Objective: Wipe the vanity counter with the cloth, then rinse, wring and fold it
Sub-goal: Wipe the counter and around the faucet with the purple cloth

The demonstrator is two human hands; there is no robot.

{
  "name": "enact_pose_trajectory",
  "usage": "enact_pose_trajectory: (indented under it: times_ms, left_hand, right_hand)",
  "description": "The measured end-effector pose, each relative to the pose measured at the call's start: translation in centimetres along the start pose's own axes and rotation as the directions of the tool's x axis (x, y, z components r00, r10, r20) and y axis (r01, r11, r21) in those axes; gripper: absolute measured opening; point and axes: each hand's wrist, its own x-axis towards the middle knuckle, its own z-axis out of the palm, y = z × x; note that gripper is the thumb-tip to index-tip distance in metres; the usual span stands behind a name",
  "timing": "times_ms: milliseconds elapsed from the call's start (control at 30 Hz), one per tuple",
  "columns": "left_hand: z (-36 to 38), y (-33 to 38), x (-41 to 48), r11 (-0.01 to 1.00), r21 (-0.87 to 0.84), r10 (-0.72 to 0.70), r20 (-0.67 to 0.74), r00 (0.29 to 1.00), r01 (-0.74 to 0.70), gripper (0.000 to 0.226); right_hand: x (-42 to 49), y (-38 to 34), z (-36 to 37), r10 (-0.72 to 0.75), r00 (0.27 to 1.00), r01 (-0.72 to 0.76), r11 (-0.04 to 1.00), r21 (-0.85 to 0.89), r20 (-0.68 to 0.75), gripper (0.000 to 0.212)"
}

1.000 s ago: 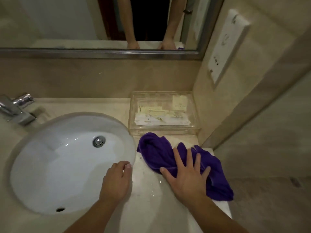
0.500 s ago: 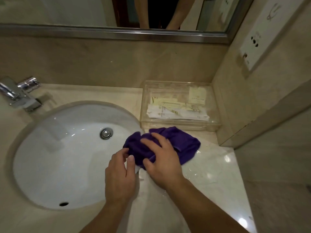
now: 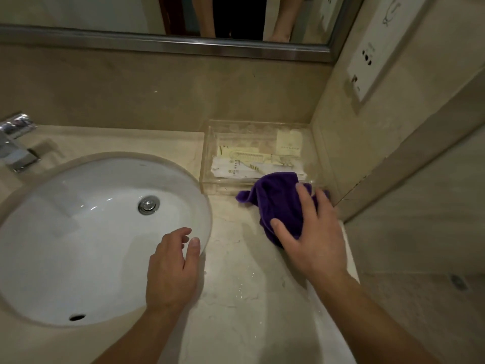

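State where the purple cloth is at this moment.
In the head view, the purple cloth lies on the counter right of the sink, under the right hand, just in front of the clear tray.

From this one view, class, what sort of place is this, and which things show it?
Probably a hotel bathroom: a sink with a tap, a mirror above, and a clear tray of wrapped toiletries on the counter.

Left hand (image 3: 172, 269) hangs palm-down, fingers loosely curled, holding nothing; right hand (image 3: 312, 237) lies flat, fingers spread and nearly straight, thumb out; both forearms reach forward, bare.
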Motion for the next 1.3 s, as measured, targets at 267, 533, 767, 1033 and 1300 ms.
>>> enact_pose_trajectory:
  times_ms: [267,533,767,1033,1300]
  left_hand:
    - [0.4,-0.1,0.3,0.999,0.034,0.016,0.045,0.999,-0.017,0.052]
    - [0.0,-0.5,0.5,1.000,-0.025,-0.005,-0.036,0.999,0.004,0.045]
    - [0.2,-0.5,-0.1,0.996,0.046,0.074,0.024,0.997,-0.075,0.062]
    - [0.2,-0.4,-0.4,0.992,0.072,0.098,0.068,0.993,-0.103,0.056]
    - [0.1,-0.3,-0.2,0.996,-0.011,0.087,0.040,0.995,-0.086,0.060]
  right_hand:
    - [2.1,-2.3,3.7,0.069,0.996,-0.051,0.966,-0.252,0.061,0.061]
    - [-3.7,-10.2,8.4,-0.408,0.902,0.426,0.895,-0.130,0.143,0.042]
    - [0.5,-2.5,5.0,-0.260,0.965,0.264,0.951,-0.160,0.041,0.055]
    - [1.3,1.8,1.9,-0.057,0.998,0.057,0.980,-0.190,0.007,0.048]
    - [-0.8,-0.2,3.1,0.083,0.996,-0.082,0.942,-0.325,-0.011,0.051]
